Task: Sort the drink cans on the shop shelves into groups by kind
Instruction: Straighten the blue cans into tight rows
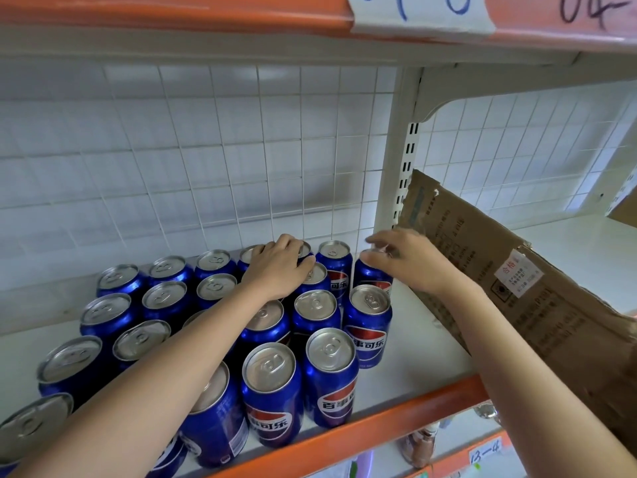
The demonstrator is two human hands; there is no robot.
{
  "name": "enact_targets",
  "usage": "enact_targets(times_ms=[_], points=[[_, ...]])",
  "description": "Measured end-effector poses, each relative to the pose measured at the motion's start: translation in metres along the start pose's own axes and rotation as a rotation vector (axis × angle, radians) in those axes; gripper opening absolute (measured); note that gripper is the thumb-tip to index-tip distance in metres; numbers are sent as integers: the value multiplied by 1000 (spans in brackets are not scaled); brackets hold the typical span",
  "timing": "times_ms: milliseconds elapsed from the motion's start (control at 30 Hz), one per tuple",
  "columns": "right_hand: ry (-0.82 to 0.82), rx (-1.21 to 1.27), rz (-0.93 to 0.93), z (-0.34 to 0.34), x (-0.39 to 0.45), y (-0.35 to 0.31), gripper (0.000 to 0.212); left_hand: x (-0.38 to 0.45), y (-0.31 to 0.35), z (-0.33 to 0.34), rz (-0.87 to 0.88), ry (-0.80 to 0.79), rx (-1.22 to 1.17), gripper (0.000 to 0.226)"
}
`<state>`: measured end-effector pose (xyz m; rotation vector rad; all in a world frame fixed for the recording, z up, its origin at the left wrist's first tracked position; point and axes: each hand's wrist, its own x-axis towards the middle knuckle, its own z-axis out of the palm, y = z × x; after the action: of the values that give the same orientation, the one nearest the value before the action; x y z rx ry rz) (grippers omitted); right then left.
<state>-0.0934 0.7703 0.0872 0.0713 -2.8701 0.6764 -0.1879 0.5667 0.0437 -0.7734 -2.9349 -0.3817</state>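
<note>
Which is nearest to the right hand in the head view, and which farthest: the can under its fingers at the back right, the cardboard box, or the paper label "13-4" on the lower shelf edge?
From the right hand:
1. Back-right can, directly under the fingertips.
2. Cardboard box, just right of the wrist.
3. Label "13-4", far below, on the lower shelf edge.

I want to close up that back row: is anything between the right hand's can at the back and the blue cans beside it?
Nothing visible. The right hand holds the back can from above, and only a narrow strip of bare shelf separates it from the neighbouring can. The cardboard box lies on the other side.
</note>
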Motion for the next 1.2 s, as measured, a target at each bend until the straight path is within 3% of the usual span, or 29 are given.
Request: enact_targets(times_ms=[33, 133, 333, 700, 933, 1067, 1200], points=[[22, -59, 63, 2, 9, 6, 57, 0, 0, 0, 0, -1, -1, 50], [-159, -112, 187, 17, 24, 18, 66, -1, 0, 0, 4, 3, 2, 51], [-286, 16, 140, 20, 24, 14, 60, 0, 1, 0, 7, -2, 2, 50], [-222, 34, 102, 33, 32, -3, 64, 1, 1, -2, 25, 7, 7, 50], [-401, 41, 84, 18, 33, 1, 57, 1, 0, 0, 23, 1, 13, 49], [-248, 105, 162, 18, 58, -3, 55, 1, -1, 0, 19, 3, -9, 46], [-261, 36, 154, 41, 80, -8, 65, 1, -1, 0, 23, 10, -31, 43]])
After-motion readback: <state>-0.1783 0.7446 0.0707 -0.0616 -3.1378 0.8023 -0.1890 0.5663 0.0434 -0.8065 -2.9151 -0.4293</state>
